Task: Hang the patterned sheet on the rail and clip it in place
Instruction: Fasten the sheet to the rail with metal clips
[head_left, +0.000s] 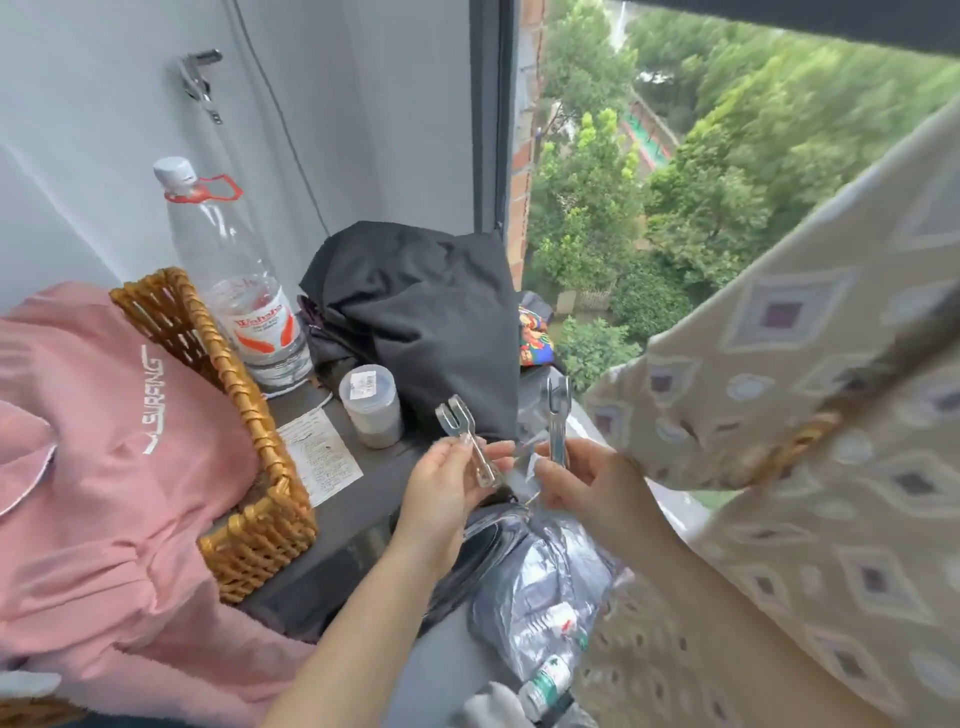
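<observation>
Beige, diamond-patterned sheet (810, 364); left hand (441, 493) pinches one clip (470, 444), right hand (587, 483) another, seemingly metal.

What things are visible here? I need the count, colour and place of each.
sheet: one, beige patterned, right
left clip: one, silver, left hand
right clip: one, silver, right hand
bottle: one, clear, behind basket
basket: one, brown, left
garment: one, pink, far left
cloth: one, black, centre
jar: one, whitish, before cloth
paper: one, white, beside basket
bag: one, grey, below hands
left hand: pinches left clip
right hand: grips right clip
</observation>
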